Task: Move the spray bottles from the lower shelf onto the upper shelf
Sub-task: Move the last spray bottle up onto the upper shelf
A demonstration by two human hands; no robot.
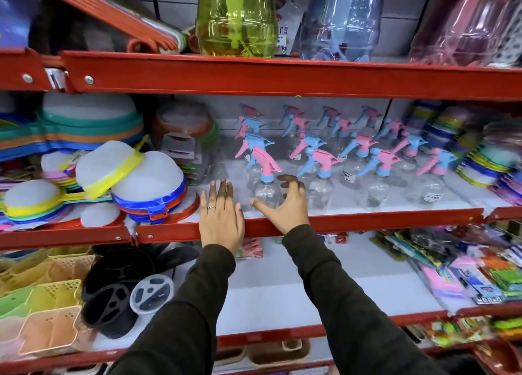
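Observation:
Several clear spray bottles with pink and blue trigger heads stand in rows on the middle red shelf [367, 219]. The nearest spray bottle [264, 188] stands at the front left of the group. My right hand [285, 205] is open with fingers curved around that bottle's lower body, just off it or barely touching. To its left, my left hand [221, 216] lies flat and open over the shelf's front edge, a ring on one finger. The lower shelf [282, 292] below my arms is bare in its middle.
Stacked mesh food covers [130, 174] crowd the same shelf at left. Big green [237, 18] and blue jugs [341, 18] stand on the top shelf. Black and pastel trays [56, 304] sit lower left, packaged goods [466, 273] lower right.

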